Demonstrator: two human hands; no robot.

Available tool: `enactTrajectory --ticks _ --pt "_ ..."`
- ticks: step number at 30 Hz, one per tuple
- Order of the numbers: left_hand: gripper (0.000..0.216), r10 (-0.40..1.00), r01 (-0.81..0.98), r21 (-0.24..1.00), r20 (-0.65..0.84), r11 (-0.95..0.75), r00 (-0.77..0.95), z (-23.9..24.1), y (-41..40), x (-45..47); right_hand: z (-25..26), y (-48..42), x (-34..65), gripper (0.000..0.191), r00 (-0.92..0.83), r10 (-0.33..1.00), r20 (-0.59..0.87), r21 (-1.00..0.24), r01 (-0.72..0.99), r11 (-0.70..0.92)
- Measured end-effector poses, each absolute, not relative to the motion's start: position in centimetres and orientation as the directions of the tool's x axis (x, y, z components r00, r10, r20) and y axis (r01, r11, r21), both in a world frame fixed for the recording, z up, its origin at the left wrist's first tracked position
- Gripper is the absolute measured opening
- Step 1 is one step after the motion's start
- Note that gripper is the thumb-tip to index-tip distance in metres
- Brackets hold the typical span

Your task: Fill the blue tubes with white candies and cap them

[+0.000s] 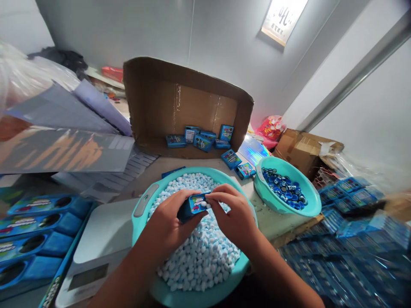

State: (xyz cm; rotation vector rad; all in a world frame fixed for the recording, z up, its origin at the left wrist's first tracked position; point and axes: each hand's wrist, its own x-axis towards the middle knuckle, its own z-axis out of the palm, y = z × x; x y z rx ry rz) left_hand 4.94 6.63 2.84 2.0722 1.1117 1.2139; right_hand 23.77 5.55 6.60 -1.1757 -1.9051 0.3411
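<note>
My left hand [168, 216] is closed around a small printed blue candy box [197, 203], tilted above a basin. The fingers of my right hand [233, 214] are pinched at the box's end, where a few white candies [204, 205] show at the opening. Below both hands, a big turquoise basin [248, 267] is filled with small white and pale blue candies [195, 261]. My palms hide part of the heap.
Behind the basin, a brown carton [154, 102] lies on its side with several blue boxes [203, 142] inside. A turquoise bowl [308, 192] of round blue pieces stands right. A scale [105, 233] and blue packages [41, 222] are left; wrapped stacks [353, 252] fill the right.
</note>
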Motion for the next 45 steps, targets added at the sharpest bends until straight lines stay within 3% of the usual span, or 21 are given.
enactTrajectory --ticks 7,14,17,22,24,28,30,32,37,45 --pt "0.035 0.846 0.405 0.743 0.481 -0.532 0.230 2.7 6.7 4.9 6.9 5.6 23.2 0.012 -0.122 0.839 0.530 -0.720 0.459 0.521" --pt "0.037 0.851 0.427 0.737 0.479 -0.524 0.217 2.8 6.8 4.9 6.1 6.7 23.4 0.007 -0.017 0.901 0.434 -0.864 0.275 0.422" --pt "0.039 0.861 0.429 0.748 0.463 -0.506 0.209 2.9 6.8 4.9 6.4 6.9 23.3 0.005 -0.023 0.897 0.441 -0.843 0.332 0.423" --pt "0.038 0.876 0.443 0.757 0.441 -0.480 0.196 3.1 6.6 5.0 6.9 6.6 24.9 0.015 -0.070 0.833 0.549 -0.662 0.572 0.484" --pt "0.039 0.886 0.444 0.769 0.428 -0.460 0.178 3.2 6.4 5.1 6.5 6.4 26.3 0.024 -0.123 0.891 0.436 -0.625 0.671 0.398" --pt "0.039 0.892 0.441 0.778 0.423 -0.448 0.160 3.3 6.4 5.2 4.9 5.7 28.3 0.059 -0.368 0.929 -0.040 -0.543 0.788 0.289" --pt "0.039 0.890 0.438 0.777 0.428 -0.451 0.158 3.2 6.4 5.2 4.2 5.2 28.3 0.078 -0.421 0.898 -0.125 -0.456 0.829 0.325" --pt "0.039 0.890 0.436 0.778 0.429 -0.452 0.156 3.2 6.5 5.2 3.9 4.9 27.8 0.086 -0.447 0.885 -0.129 -0.399 0.840 0.367" --pt "0.039 0.891 0.428 0.783 0.427 -0.451 0.158 3.3 6.5 5.2 4.0 5.0 26.6 0.054 -0.463 0.877 -0.130 -0.402 0.833 0.380" --pt "0.039 0.877 0.423 0.770 0.442 -0.478 0.186 2.9 6.7 5.0 3.5 5.1 27.0 0.009 -0.503 0.862 -0.060 -0.536 0.745 0.397"
